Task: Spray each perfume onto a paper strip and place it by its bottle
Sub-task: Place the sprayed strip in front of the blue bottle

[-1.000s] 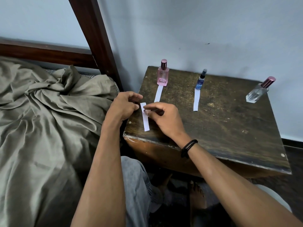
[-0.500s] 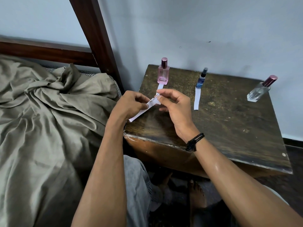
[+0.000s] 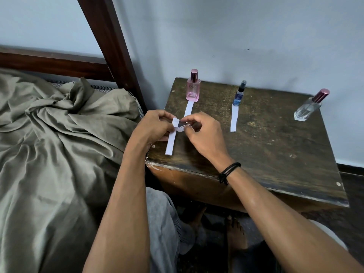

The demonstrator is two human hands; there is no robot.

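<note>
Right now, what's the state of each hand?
Left hand: pinching the paper strip near its top.
Right hand: pinching the same strip's bent-over top end.

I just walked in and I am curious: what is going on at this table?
A person holds a paper strip at the table, the left hand and the right hand pinching its bent upper end. A first strip lies by the pink bottle, a second strip by the blue bottle. The clear bottle has none yet.

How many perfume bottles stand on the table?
3: pink glass bottle rear left, slim blue spray bottle mid-rear, clear glass bottle with maroon cap far right. None looks hidden.
</note>
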